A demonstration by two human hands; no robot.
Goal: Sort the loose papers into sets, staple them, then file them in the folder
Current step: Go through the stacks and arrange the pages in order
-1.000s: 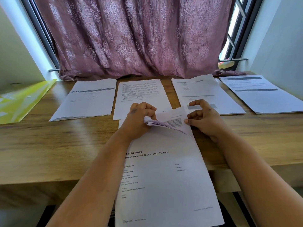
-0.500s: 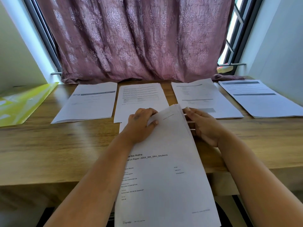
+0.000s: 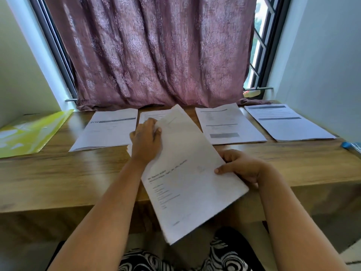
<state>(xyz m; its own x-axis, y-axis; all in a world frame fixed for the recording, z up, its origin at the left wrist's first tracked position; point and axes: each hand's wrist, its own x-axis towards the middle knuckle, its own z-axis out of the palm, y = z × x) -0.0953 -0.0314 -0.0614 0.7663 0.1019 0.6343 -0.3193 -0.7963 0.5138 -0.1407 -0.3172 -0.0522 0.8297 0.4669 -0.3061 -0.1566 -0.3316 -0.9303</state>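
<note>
**Inspector:** Four sets of papers lie in a row along the far side of the desk (image 3: 58, 173), in front of the curtain (image 3: 156, 51). First set (image 3: 107, 132) at the left, headed with a dark bar. Second set (image 3: 145, 116) largely hidden behind the raised papers. Third set (image 3: 228, 124) right of centre. Fourth set (image 3: 287, 122) at the far right, beside the wall.

**Clerk:** And the folder?

**Inspector:** Yellow-green folder (image 3: 29, 133) lies flat at the far left of the desk, well apart from the hands. Whether it holds any sheets, I cannot tell.

**Clerk:** What is being handled?

**Inspector:** One stack of papers (image 3: 187, 173), printed side up, tilted, its near corner hanging past the desk edge over the lap. Text on it is blurred.

**Clerk:** Hands?

**Inspector:** Left hand (image 3: 146, 141) grips the stack's upper left edge, fingers curled over it, thumb on top. Right hand (image 3: 242, 167) holds the right edge, thumb pressed on the top sheet, the fingers underneath.

**Clerk:** Anything else on the desk?

**Inspector:** Blue object (image 3: 350, 145) at the right edge, cut off by the frame; I cannot identify it. Patterned black and white cloth (image 3: 224, 257) shows below, on the lap.
</note>
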